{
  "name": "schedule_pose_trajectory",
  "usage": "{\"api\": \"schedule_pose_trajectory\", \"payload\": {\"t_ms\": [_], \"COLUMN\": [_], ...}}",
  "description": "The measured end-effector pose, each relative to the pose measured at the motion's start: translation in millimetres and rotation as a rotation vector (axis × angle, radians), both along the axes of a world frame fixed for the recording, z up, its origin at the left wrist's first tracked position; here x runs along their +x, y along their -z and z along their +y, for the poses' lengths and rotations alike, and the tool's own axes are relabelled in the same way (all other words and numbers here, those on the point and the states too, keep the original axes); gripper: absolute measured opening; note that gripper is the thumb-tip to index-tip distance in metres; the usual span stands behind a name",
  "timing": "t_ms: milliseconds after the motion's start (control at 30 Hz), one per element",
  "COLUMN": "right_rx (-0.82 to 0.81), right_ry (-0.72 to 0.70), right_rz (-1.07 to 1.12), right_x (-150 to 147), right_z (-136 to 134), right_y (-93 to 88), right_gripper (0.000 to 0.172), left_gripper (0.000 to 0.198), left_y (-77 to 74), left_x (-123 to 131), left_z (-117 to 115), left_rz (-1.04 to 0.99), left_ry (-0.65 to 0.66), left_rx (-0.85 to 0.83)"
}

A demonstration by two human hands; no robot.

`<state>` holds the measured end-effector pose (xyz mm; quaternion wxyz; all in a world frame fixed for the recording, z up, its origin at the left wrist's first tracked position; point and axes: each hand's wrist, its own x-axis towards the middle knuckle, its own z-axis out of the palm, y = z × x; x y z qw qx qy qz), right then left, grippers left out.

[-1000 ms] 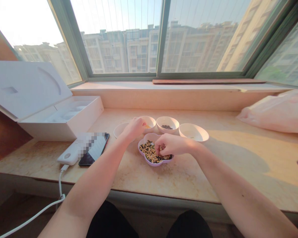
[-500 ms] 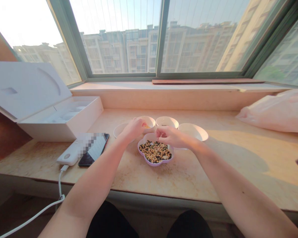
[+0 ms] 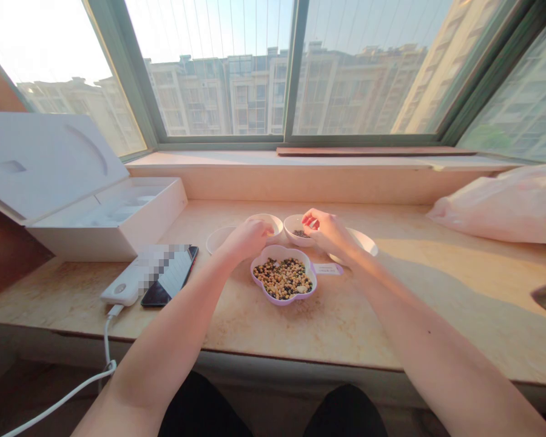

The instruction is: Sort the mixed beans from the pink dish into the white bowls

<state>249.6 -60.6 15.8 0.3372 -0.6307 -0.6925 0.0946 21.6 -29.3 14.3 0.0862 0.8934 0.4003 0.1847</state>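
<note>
Right hand (image 3: 328, 232) fingers loosely parted over dark-bean bowl (image 3: 295, 226); left hand (image 3: 248, 238) fingers pinched, contents hidden, at neighbouring bowl (image 3: 275, 220). Risk: dropped beans could bounce off rims onto desk (image 3: 391, 315).

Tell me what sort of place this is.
Probably a home, likely an upper-floor flat: a stone window ledge used as a table, a wide window facing apartment blocks, and small bowls, a phone and a power bank on it.

Right hand (image 3: 328, 230) lifted out of the flower-shaped dish (image 3: 283, 280) of mixed beans — now over the small bowl (image 3: 299, 229) holding dark beans.
</note>
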Motion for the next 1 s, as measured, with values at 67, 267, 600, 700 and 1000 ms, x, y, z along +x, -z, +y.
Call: {"api": "schedule_pose_trajectory", "payload": {"t_ms": [67,267,600,700,1000], "right_rx": [-0.016,-0.017,-0.028,-0.010,-0.015], "right_ry": [0.019,0.048,0.040,0.036,0.028], "right_rz": [-0.006,-0.052,-0.057,-0.033,-0.025], "right_x": [1,6,7,8,12], "right_z": [1,4,5,5,5], "right_y": [-0.6,1.8,4.9,5.6,4.4], "right_gripper": [0.008,0.007,0.015,0.015,0.019], "left_gripper": [0.029,0.028,0.018,0.019,0.026], "left_y": [-5.0,-16.0,-8.4,-5.1,-2.7], "left_x": [5,15,20,20,21], "left_z": [-8,-41,-43,-42,-41], "left_rz": [-0.014,0.225,0.209,0.191,0.225], "left_ry": [0.064,0.323,0.367,0.356,0.405], "left_rx": [-0.007,-0.257,-0.319,-0.323,-0.273]}}
